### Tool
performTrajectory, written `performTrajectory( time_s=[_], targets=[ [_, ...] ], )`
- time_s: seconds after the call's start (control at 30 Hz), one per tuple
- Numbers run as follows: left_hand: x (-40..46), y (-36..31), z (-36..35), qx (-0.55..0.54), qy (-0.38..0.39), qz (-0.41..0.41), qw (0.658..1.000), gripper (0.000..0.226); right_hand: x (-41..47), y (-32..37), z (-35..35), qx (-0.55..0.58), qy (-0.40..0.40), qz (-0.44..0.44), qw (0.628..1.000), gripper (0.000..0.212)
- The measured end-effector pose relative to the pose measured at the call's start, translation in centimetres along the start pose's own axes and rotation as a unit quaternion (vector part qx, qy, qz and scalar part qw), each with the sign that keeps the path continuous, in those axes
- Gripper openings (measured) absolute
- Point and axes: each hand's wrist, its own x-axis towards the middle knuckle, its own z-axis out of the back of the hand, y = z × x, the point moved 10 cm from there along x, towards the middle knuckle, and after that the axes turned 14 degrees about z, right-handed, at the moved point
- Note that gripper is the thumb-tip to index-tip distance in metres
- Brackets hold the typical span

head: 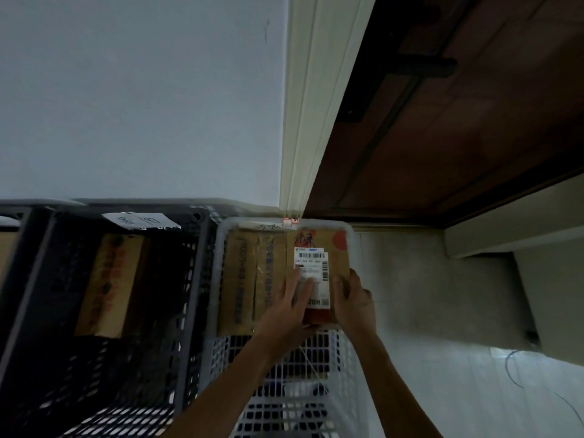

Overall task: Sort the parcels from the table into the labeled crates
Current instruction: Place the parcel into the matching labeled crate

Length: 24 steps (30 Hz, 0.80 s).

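Against the far wall of the white crate [354, 358], a brown cardboard parcel [338, 257] bearing a white shipping label [313, 273] sits at the right side, beside a second taped cardboard parcel [249, 279] lying along the left of the same crate. Left hand [292, 306]: fingers straight and spread, pressing flat on the label face. Right hand [354, 298]: fingers curled round the labelled parcel's right edge, gripping it. A handwritten tag [271, 225] is fixed to the crate's far rim. Adjoining on the left stands a dark crate [189, 311] holding one upright cardboard box [110, 282], with a paper label [139, 221] on its far rim. Light floor [442, 311] lies to the right, below a brown door [458, 137].
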Motion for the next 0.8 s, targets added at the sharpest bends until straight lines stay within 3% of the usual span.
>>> performTrajectory(
  time_s=[0.1,0.2,0.33,0.53,0.63,0.8],
  targets=[
    [0.4,0.5,-0.6,-0.004,0.01,-0.001,1.0,0.096,1.3,-1.3,-1.4,-0.039,0.01,0.021,0.999,0.06],
    [1.2,0.2,-0.3,0.01,0.008,0.01,1.0,0.091,1.0,1.3,-0.9,-0.117,0.021,0.053,0.991,0.054],
    [2.6,0.4,-0.9,0.056,0.008,0.03,0.998,0.1,1.7,2.0,-1.5,-0.2,0.037,0.083,0.976,0.062],
    [4.5,-0.6,-2.1,0.126,-0.049,-0.016,0.991,0.11,3.3,1.4,-1.9,-0.318,0.055,0.102,0.941,0.054],
    [4.9,-1.0,-2.4,0.155,-0.047,-0.014,0.987,0.104,3.1,0.1,-0.1,-0.283,0.004,0.115,0.952,0.059],
    [4.9,-2.6,-3.2,0.207,-0.008,-0.009,0.978,0.117,-0.3,-5.9,-0.8,-0.079,-0.013,0.044,0.996,0.085]
  ],
)
